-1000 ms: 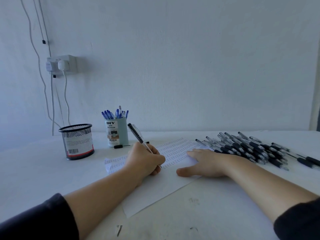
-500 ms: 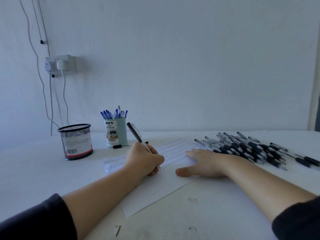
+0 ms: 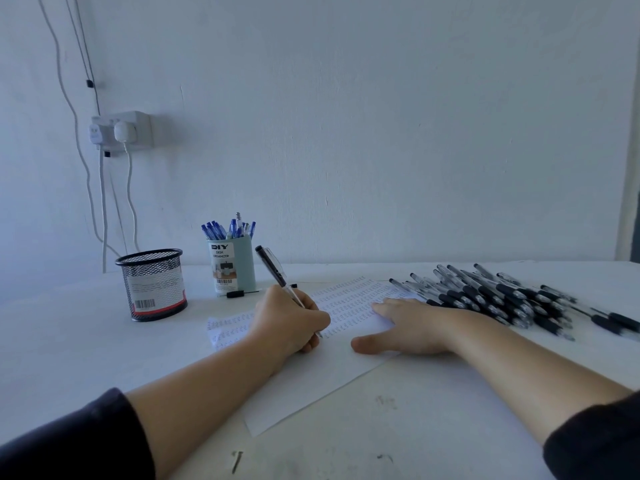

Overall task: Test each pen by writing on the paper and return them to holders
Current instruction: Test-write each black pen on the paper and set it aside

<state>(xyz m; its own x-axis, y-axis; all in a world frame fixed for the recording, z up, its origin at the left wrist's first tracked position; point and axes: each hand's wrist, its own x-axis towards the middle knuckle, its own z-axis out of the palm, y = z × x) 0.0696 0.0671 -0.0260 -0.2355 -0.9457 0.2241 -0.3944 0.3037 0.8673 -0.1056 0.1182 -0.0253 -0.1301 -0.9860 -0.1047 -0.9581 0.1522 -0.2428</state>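
My left hand (image 3: 289,318) grips a black pen (image 3: 272,268) with its tip down on the white paper (image 3: 311,386), which carries rows of small written marks. My right hand (image 3: 412,325) lies flat on the paper's right part, fingers straight, holding it down. A heap of black pens (image 3: 491,296) lies on the table to the right, just past my right hand. A black mesh holder (image 3: 152,284) stands at the left; I cannot see inside it. Beside it stands a pale green holder (image 3: 233,266) with several blue pens.
A small black pen part (image 3: 237,294) lies in front of the green holder. A wall socket (image 3: 123,129) with plugs and hanging cables is above the mesh holder. A small dark screw-like bit (image 3: 237,460) lies near the table's front edge.
The pen in my left hand has shifted only slightly over the paper. My right hand stays flat in the same place.
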